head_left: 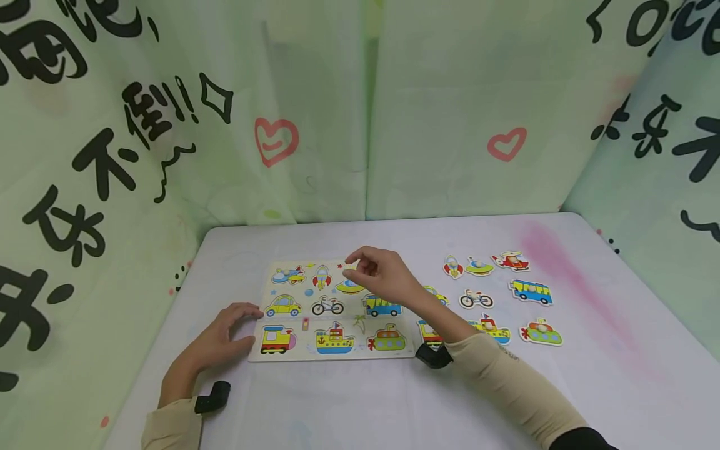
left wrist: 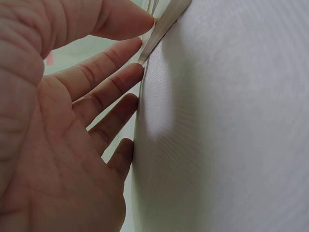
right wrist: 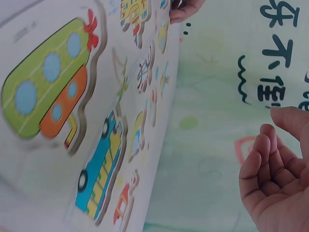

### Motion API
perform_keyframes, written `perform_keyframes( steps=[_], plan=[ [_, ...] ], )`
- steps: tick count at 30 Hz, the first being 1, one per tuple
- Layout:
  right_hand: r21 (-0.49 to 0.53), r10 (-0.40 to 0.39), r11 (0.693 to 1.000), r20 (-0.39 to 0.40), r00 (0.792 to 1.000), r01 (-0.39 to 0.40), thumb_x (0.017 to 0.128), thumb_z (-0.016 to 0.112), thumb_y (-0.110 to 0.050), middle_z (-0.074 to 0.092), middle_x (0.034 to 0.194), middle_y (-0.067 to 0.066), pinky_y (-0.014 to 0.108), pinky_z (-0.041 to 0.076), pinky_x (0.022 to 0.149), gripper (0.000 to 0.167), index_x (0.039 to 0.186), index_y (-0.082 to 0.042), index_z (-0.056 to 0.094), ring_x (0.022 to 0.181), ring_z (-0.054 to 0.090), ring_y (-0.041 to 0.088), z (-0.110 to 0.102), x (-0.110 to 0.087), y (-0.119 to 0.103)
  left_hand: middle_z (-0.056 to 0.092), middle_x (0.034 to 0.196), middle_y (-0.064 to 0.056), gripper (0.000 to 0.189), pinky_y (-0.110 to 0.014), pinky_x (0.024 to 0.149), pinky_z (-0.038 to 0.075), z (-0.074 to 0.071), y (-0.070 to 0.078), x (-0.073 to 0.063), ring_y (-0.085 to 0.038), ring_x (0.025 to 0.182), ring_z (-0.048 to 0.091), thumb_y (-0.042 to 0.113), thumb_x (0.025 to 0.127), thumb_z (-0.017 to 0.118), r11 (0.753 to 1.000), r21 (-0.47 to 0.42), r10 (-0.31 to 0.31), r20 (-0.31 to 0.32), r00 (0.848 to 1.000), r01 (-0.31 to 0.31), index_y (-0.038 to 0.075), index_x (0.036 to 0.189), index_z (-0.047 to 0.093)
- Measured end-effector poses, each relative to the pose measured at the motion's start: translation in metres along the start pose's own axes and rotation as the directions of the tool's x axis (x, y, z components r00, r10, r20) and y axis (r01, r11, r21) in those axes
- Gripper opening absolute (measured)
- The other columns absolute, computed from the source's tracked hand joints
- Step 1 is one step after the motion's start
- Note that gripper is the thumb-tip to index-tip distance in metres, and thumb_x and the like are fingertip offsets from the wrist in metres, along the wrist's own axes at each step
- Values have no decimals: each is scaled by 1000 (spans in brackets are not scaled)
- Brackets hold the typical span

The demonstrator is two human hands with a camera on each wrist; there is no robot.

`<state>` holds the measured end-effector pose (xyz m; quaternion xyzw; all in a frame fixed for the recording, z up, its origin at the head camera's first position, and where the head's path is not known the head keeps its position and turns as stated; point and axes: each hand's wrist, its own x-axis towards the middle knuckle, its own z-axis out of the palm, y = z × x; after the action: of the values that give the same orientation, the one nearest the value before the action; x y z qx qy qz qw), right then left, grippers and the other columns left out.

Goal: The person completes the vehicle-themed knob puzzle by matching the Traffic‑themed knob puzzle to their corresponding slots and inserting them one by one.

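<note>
Okay, so what worries us most here is the right forearm: in the head view the beige sleeve (head_left: 495, 372) reaches across the loose, white-edged vehicle cutouts, partly covering the yellow car cutout (head_left: 435, 295) and the red-and-yellow train cutout (head_left: 430, 334). If that arm drops or swings back low, we reckon it could drag those two out of place, or the black wrist camera (head_left: 434, 356) could knock the near right corner of the flat white picture board (head_left: 305, 350). The board sits left of the loose pieces on the white cloth-covered surface (head_left: 337, 400), and the left hand (head_left: 227, 334) just touches its left edge with thumb and fingers apart. That looks like light steadying to us, so a bump on the right side might pivot the whole thing. The right hand (head_left: 385, 275) hangs over the board's far right corner, fingers loosely bent, thumb apart from the fingertips, and we see nothing pinched in it. It also blocks that corner from the head camera, so placement errors there would be easy to miss. Over on the far right, the colourful rocket cutout (head_left: 452, 267) and the yellow-green saucer cutout (head_left: 479, 267) sit close together, so a sloppy grab at one could nudge the other. They look thin too, so we'd guess fingertips might just slide them along instead of lifting.
</note>
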<state>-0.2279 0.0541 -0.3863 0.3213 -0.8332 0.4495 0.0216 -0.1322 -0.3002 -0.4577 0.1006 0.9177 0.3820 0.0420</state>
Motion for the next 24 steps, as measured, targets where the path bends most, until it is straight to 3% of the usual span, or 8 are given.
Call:
perform_keyframes(
  steps=[15, 24],
  plan=[
    [-68, 106, 991, -85, 991, -112, 95, 74, -21, 63, 79, -1, 24, 49, 66, 26, 116, -5, 71, 74, 57, 17, -43, -23, 22, 50, 145, -19, 42, -69, 114, 31, -1, 0, 0, -45, 139, 38, 5, 87, 71, 1000, -6, 6, 8, 1000, -6, 11, 128, 62],
    [-116, 184, 973, -147, 972, -202, 95, 74, -21, 62, 82, 2, 24, 48, 65, 26, 116, -5, 71, 76, 56, 20, -65, -37, 39, 50, 144, -18, 42, -69, 114, 31, -1, 0, 0, -44, 138, 39, 4, 87, 71, 1000, -6, 12, 6, 1000, -12, 11, 127, 62]
  ],
)
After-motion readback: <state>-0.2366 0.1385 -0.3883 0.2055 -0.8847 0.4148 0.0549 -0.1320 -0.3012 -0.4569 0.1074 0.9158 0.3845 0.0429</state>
